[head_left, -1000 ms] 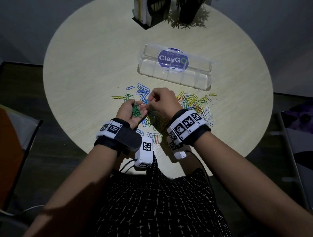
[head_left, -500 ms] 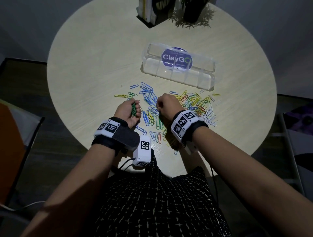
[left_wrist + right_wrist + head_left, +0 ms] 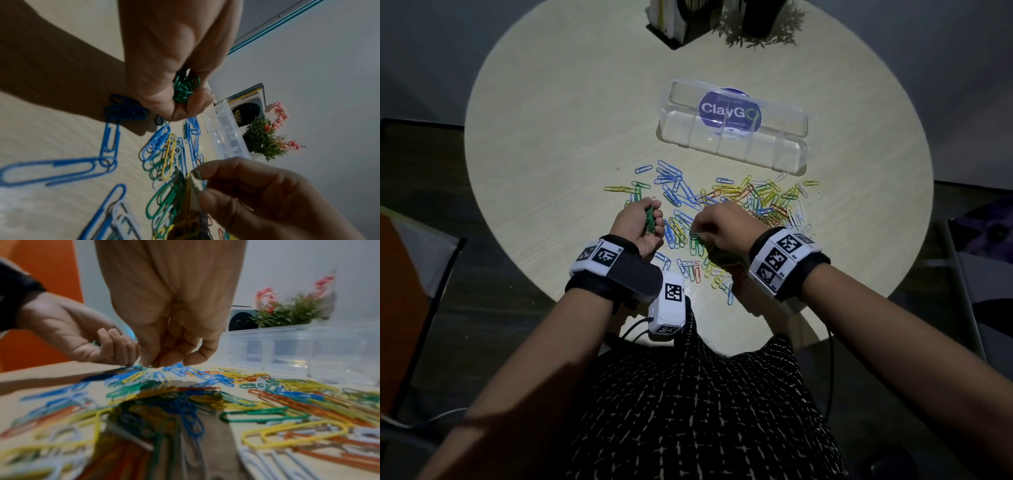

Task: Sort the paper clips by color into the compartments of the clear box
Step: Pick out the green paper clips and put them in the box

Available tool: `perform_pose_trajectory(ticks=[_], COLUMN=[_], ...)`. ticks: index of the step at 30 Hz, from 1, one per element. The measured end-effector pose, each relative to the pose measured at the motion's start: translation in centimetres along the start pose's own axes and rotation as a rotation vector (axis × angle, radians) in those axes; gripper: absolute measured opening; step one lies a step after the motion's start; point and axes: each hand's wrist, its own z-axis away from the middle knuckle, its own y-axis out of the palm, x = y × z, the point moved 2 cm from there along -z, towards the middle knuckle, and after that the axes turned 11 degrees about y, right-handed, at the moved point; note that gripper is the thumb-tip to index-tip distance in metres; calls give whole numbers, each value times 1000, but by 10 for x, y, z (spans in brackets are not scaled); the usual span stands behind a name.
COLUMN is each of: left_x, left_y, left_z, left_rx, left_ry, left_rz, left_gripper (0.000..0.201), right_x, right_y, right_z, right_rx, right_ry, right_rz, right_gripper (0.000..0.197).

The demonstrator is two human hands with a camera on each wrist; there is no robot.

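Left hand (image 3: 641, 224) has closed into a fist around its bunch of green clips (image 3: 650, 219). Right hand (image 3: 717, 228) dropped back into the pile (image 3: 750, 202) mid-frame, pinching another green one. Clear box (image 3: 732, 150), upper center, looks empty.

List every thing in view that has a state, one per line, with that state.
clear box: lid open, compartments look empty.
left hand: grips a bunch of green clips.
right hand: fingers curled down at the pile; whether they hold a clip is unclear.
loose paper clips: mixed colors, scattered unsorted on the table.
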Motion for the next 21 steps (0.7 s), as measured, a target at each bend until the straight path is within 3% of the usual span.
perform_pose_trajectory(ticks=[6, 13, 15, 18, 21], left_x=[3, 6, 7, 7, 9], left_y=[2, 2, 2, 4, 12], left_z=[5, 9, 11, 14, 18], left_rx=[-4, -5, -16, -43, -26], left_ry=[14, 18, 24, 49, 36], left_rz=[-5, -1, 2, 39, 97], left_gripper=[37, 38, 38, 37, 39], right_x=[-2, -10, -12, -13, 0], right_y=[7, 5, 3, -6, -15], right_z=[0, -2, 1, 6, 10], right_rx=[60, 20, 10, -84, -231], right_ry=[-36, 10, 52, 167, 161], right_rz=[173, 203, 70, -310, -471], right_gripper=[30, 17, 4, 11, 2])
